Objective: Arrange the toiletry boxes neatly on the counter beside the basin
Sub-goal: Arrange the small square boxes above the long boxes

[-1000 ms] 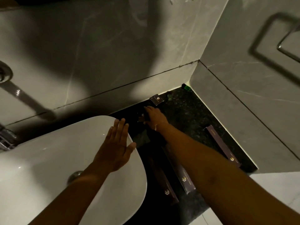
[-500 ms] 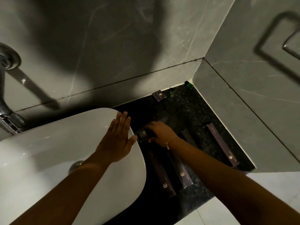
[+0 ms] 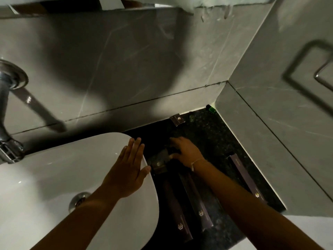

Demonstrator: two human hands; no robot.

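Box under my right hand — fingers gripping it, at three o'clock from my flat, spread left hand — on the basin rim.

Left hand flat — fingers together, right hand curled, gripping

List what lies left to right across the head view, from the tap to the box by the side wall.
Tap → basin → left hand → right hand → long box by the wall.

dark boxes lie flat on black counter beside basin.
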